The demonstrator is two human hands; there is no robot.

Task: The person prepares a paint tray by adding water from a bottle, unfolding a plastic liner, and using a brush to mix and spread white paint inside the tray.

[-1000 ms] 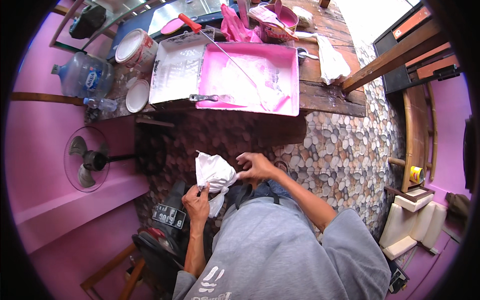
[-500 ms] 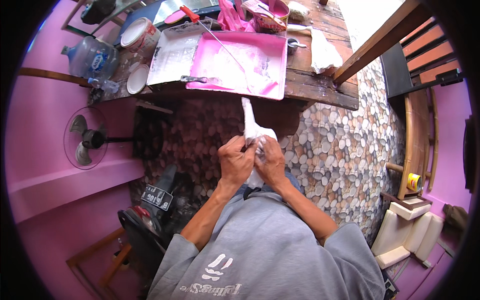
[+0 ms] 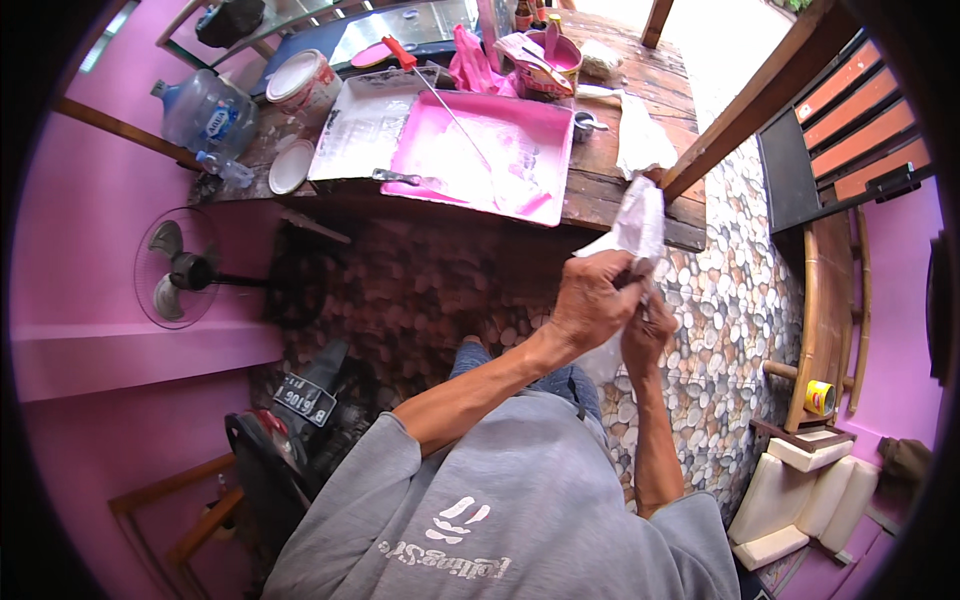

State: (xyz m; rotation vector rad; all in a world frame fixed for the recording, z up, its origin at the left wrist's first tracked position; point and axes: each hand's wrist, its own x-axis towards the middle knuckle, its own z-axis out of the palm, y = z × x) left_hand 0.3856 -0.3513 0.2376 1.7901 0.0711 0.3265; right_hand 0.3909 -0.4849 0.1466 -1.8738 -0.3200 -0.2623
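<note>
Both my hands are closed on a thin white plastic bag [image 3: 640, 222], out past the right front corner of the pink tray. My left hand [image 3: 592, 305] grips it with bent fingers. Just right of it and slightly lower, my right hand [image 3: 650, 328] pinches the same bag; its fingertips are partly hidden. Crumpled, the bag rises beyond my fists toward the table edge, and a see-through part hangs below them. The pink-coated tray [image 3: 405, 150] lies on the table with a red-handled rod [image 3: 440, 98] and a dark-handled scraper [image 3: 397, 177] across it.
The wooden table [image 3: 605, 205] carries a lidded bucket [image 3: 300, 85], a water jug [image 3: 208, 118], a pink paint can with a brush [image 3: 550, 70] and another white bag [image 3: 643, 140]. A wooden post [image 3: 740, 120] slants up at the right. A fan [image 3: 178, 268] and a motorbike [image 3: 275, 430] stand left.
My hands and the white bag have moved right and slightly forward, from in front of my body to beside the table's right part. The bag's narrow twisted end has given way to a wider, crumpled shape.
</note>
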